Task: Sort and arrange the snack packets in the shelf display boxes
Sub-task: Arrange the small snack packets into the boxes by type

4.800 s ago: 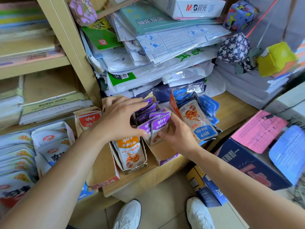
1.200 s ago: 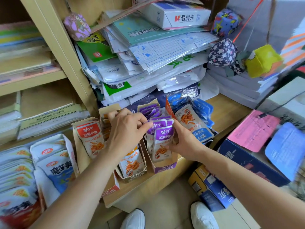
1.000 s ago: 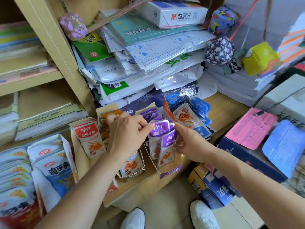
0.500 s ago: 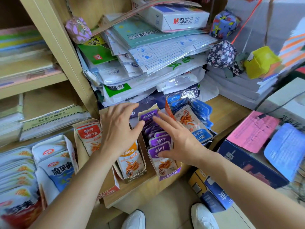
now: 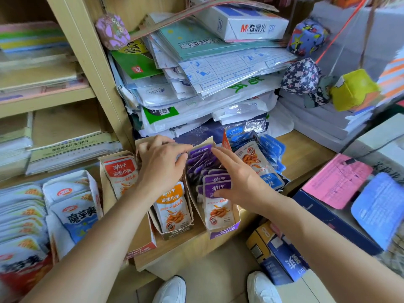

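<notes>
Purple packets point(image 5: 215, 189) now lie flat in box; both hands, left point(image 5: 160, 165) & right point(image 5: 237, 182), open, pressing, gripping nothing.

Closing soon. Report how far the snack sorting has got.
Done, by the look of it: the orange packets and red packets stand filed in their boxes. In hand: the right hand lies flat on the purple packets, pressing the row into its box, while the left hand rests open beside it. Left: the blue packets lie loose and fanned out.
</notes>
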A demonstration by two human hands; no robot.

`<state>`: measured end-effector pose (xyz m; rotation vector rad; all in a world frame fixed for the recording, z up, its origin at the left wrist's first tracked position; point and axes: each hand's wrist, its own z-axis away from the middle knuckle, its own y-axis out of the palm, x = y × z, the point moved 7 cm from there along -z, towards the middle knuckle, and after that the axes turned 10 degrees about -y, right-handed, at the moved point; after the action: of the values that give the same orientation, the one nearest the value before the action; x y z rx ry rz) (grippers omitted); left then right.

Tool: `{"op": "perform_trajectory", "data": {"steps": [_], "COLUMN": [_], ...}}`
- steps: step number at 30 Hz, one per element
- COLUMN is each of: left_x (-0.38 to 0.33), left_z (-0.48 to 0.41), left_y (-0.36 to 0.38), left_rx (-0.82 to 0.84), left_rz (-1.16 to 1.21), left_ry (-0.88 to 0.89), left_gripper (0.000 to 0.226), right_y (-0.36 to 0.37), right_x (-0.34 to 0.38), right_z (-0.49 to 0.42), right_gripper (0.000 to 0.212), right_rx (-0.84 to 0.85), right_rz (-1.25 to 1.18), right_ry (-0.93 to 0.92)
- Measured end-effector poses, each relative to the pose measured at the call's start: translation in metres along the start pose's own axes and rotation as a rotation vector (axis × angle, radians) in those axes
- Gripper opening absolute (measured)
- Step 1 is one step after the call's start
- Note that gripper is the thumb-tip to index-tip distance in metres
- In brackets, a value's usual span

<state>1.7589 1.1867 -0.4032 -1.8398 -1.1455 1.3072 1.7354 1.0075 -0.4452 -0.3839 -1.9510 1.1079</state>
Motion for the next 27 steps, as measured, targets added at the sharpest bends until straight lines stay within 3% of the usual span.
{"op": "perform_trajectory", "data": {"steps": [4, 10, 16, 21, 27], "left_x": [0.003, -0.006, -0.017, -0.015, -0.02], "left_z": [0.004, 0.034, 0.072, 0.069, 0.066], "left_y": [-0.001, -0.025, -0.001, 0.016, -0.001], "left_rx": [0.021, -0.103, 0.066, 0.062, -0.053], "left_rz": [-0.015, 0.075, -0.03, -0.083, 0.189], "left_ry": [0.006, 0.114, 0.028, -0.01, -0.003], "left_gripper": [0.029, 0.012, 0.015, 0.012, 0.006], "right_y": [-0.001, 0.0, 0.006, 0.007, 0.004], "right_x": [0.008, -0.005, -0.005, -0.007, -0.002], "right_z": [-0.001, 0.006, 0.012, 0.017, 0.017], "right_gripper": [0.091, 0.097, 0.102, 0.1, 0.1], "right_rx": [-0.019, -0.013, 0.025, -0.006, -0.059], "right_rz": [0.109, 0.048, -0.019, -0.06, -0.06], "right_ry": [-0.112, -0.024, 0.013, 0.015, -0.024]}}
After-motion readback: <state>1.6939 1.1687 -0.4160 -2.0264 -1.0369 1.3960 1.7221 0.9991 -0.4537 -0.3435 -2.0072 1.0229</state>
